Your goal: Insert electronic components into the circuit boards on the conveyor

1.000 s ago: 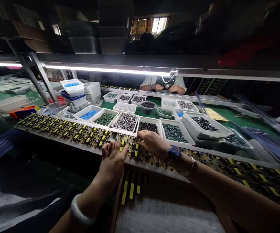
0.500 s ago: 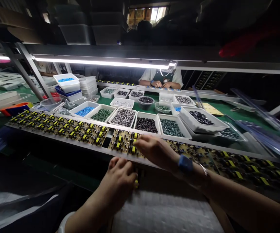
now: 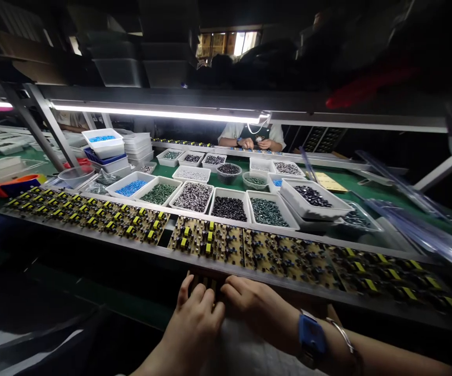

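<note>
My left hand (image 3: 197,316) is curled below the front rail of the board line, its fingertips over a dark spot where several small yellow-and-black components (image 3: 209,284) show. Close beside it, my right hand (image 3: 251,300) is bent inward with its fingertips at the same spot. What the fingers pinch is hidden. Just beyond, a tan circuit board (image 3: 226,245) lies in the rail, with several yellow blocks standing on its left part. To its right sits another circuit board (image 3: 288,256) with small parts and no yellow blocks.
Behind the rail stand white trays of loose parts: blue (image 3: 132,187), green (image 3: 158,192), silver-and-dark (image 3: 192,197), black (image 3: 229,207) and dark green (image 3: 269,210). Boards with yellow blocks (image 3: 88,211) fill the left. Across the bench a co-worker's hands (image 3: 255,143) work under a tube light (image 3: 151,112).
My right hand has come back from the circuit board, down and toward me, to beside my left hand. Yellow blocks now show where it was. The view has shifted slightly.
</note>
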